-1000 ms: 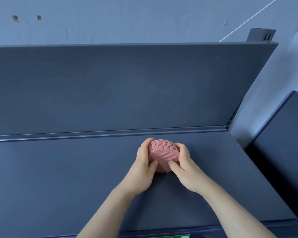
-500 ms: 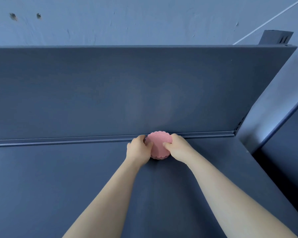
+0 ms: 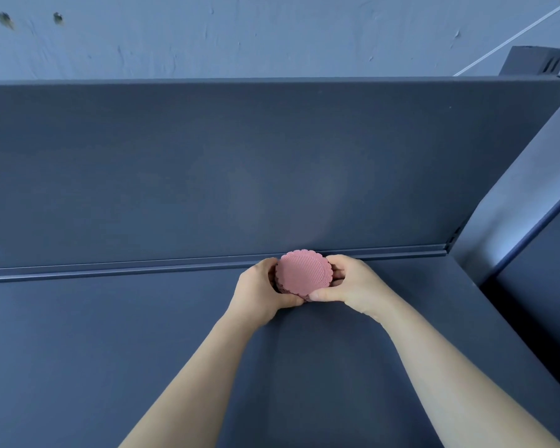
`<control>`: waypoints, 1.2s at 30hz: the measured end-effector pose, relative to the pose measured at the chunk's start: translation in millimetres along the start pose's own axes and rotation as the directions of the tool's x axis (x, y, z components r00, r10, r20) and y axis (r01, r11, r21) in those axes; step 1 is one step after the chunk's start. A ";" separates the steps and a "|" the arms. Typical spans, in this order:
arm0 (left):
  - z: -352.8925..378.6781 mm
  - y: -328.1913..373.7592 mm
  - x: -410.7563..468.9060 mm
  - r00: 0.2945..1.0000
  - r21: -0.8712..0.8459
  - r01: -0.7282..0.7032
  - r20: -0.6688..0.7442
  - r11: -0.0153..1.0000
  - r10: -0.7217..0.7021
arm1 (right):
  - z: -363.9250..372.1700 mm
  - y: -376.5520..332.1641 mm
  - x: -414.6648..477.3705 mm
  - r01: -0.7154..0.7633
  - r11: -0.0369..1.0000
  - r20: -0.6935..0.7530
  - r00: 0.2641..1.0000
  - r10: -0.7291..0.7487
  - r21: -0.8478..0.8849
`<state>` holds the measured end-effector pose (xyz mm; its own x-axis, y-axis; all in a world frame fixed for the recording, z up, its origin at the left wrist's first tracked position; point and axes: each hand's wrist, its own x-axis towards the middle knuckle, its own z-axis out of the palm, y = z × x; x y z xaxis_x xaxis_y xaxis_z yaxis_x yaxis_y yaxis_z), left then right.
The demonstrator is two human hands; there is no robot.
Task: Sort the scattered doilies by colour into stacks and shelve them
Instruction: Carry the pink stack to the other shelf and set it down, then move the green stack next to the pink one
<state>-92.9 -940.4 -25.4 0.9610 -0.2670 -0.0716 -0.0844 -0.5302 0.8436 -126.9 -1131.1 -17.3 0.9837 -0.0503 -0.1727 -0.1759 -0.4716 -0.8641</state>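
Item: pink doily stack, round, scalloped rim, ribbed top face tipped toward camera.
Location: on dark shelf, at its far edge, against rail below back panel.
Left hand: fingers curled closed against left side of stack, thumb under near lower rim.
Right hand: fingers closed around right side, thumb pressed on near edge.
Key relation: stack lies between both hands, equally near each; short axis of stack roughly upright, leaning slightly; back panel just behind, no room further back.
Judged step: seating stack flat on shelf before letting go.
Next move needs: both hands opening sideways, left to left, right to right, not backward.
Risk: loose top doilies sliding if one hand leaves first.
Other colours: none in view.
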 end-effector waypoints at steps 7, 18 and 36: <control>0.8 1.9 -2.6 1.000 -0.017 0.000 -0.017 1.000 0.000 | 0.5 -5.4 -4.5 0.027 0.999 0.002 1.000 -0.027 -0.019; -26.5 19.7 -37.0 0.977 0.406 -0.069 -0.159 0.911 0.144 | 12.4 -44.5 -35.7 0.192 0.876 -0.120 0.955 -0.270 -0.442; -234.7 -117.7 -263.6 0.734 0.528 0.430 -0.676 0.732 0.057 | 294.1 -217.4 -101.8 0.745 0.535 0.411 0.666 -0.622 -0.398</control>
<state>-274.6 -618.8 19.0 0.8790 0.3183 0.3550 0.2124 -0.9280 0.3060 -200.0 -764.4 49.1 0.7493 0.6219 0.2276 0.6538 -0.6402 -0.4033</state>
